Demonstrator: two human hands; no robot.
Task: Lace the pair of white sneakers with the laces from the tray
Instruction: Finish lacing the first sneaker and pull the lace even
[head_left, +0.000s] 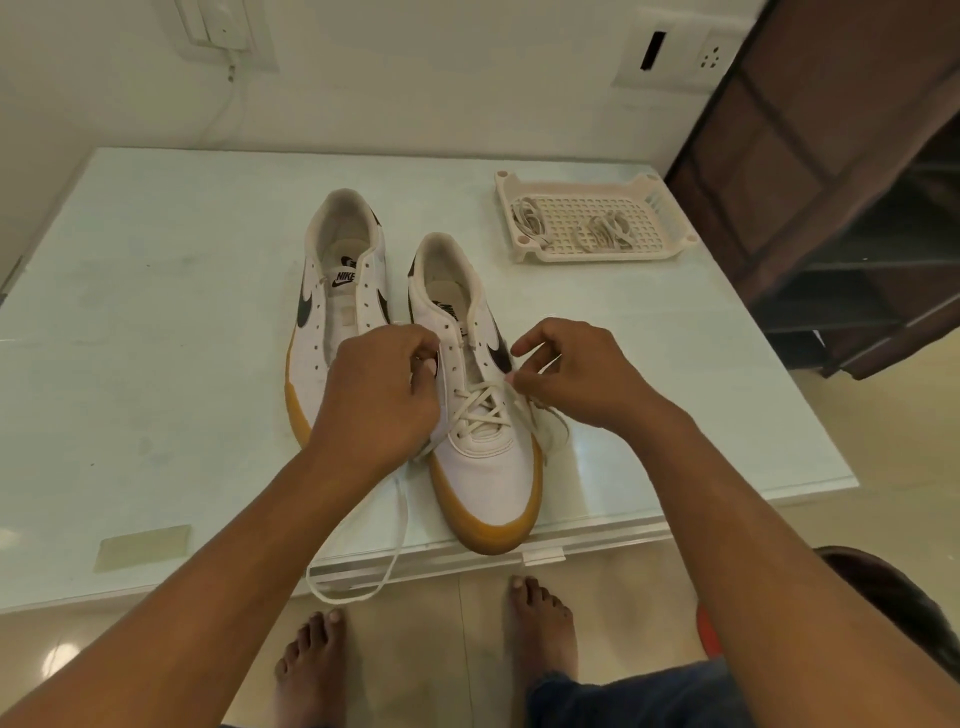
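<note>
The white sneaker on the person's right (485, 467) stands on the pale glass-topped desk (156, 364), its gum-coloured toe at the near edge and pointing back toward the person. A cream lace (478, 408) is crossed through only its lowest eyelets, just above the toe cap. Both hands are busy on that lace. The left hand (379, 395) has its fingers curled in and pinches the lace at the left row of eyelets. The right hand (576, 374) nips the other strand between thumb and fingertip just beside the right row, its other fingers lifted. The 2 hands are apart, with the sneaker's tongue between them. From under the left hand the loose end (395, 545) trails down the desk and loops over the near edge. The other sneaker (332, 312) sits touching or just beside the first, on its left and a little farther back, partly hidden by the left hand, with no lace that I can see in it. Well apart, toward the far right corner of the desk, lies the slotted cream tray (670, 208), holding 2 small bundles of laces (602, 231). Below the desk edge, 2 bare feet (540, 623) rest on the glossy tiled floor (441, 649).
</note>
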